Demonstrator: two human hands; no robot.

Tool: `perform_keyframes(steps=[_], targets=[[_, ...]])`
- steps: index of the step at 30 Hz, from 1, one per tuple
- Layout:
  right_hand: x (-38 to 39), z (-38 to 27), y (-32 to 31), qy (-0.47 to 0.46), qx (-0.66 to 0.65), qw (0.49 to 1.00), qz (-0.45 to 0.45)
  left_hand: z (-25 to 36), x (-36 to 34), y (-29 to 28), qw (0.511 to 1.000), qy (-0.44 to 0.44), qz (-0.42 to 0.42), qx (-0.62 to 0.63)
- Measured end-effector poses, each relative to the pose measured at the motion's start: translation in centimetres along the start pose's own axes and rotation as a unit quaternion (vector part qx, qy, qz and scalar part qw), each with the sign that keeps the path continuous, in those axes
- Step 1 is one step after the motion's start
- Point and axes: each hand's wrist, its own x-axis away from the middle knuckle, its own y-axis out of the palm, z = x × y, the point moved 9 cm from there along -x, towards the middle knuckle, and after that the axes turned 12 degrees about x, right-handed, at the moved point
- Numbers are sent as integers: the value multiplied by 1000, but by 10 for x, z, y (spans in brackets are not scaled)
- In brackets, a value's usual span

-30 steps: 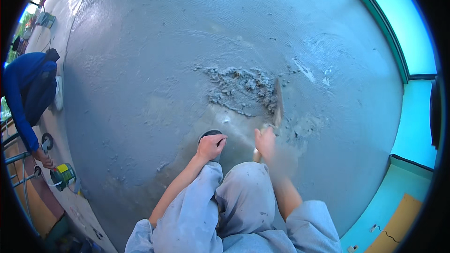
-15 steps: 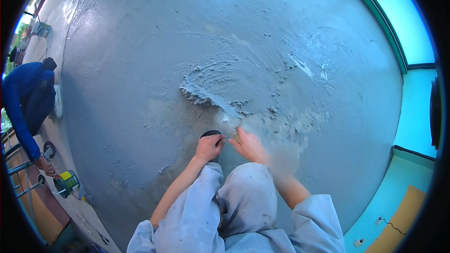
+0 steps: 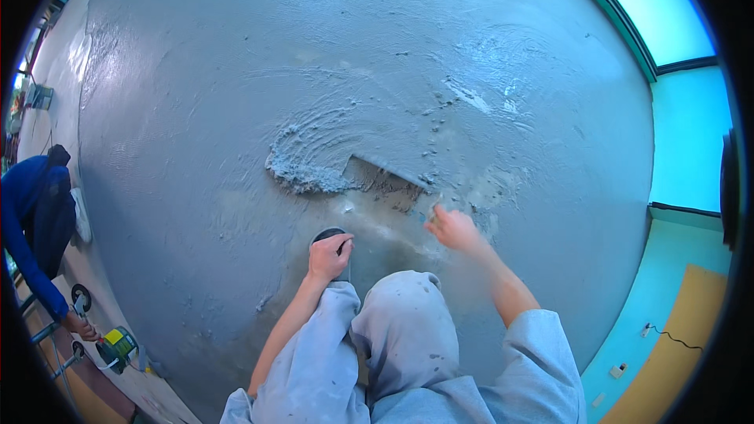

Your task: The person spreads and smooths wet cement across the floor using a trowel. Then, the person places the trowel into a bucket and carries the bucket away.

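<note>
Wet grey cement coated the floor (image 3: 181,188), glossy toward its far edge, ridged in curved strokes mid-floor; a paler strip ran along its left edge. Teal wall (image 3: 683,149) and bright window (image 3: 632,0) past the right edge, tan panel (image 3: 667,338) by the near right corner. At the left edge a co-worker (image 3: 35,212) bent over, hand at a green-and-yellow bucket-like object (image 3: 118,348) — contents hidden. Trowel (image 3: 390,169) lay mid-floor, flat metal blade tilted, touching or just beside a crumbly, lumpy mortar heap (image 3: 302,169). Right hand (image 3: 458,230) was curled closed round the trowel's handle end. Left hand (image 3: 330,257) sat loosely curled above a dark shoe (image 3: 328,232), near the grey-clothed knee — couldn't tell if it held anything.
</note>
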Motion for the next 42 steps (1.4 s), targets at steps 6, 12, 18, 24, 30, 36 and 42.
perform_keyframes(steps=[6, 12, 18, 24, 30, 36, 42], targets=[[-32, 108, -60, 191, -72, 969, 138, 1, -2, -2, 1000, 14, 11, 10], [9, 104, -119, 211, -167, 916, 297, -2, 3, -9, 1000, 23, 20, -4], [3, 118, -116, 243, -189, 880, 361, 1, -1, 0, 999, 30, 14, 1], [-19, 116, -79, 255, -136, 903, 317, -3, -11, 0, 1000, 12, 12, -6], [18, 100, -112, 252, -247, 821, 448, -5, 2, -12, 1000, -6, 11, -5], [-16, 146, -64, 267, -106, 913, 291, -6, -13, 8, 1000, -2, 9, -2], [37, 54, -52, 176, -168, 943, 228, -7, 1, -9, 1000, -9, 7, 0]])
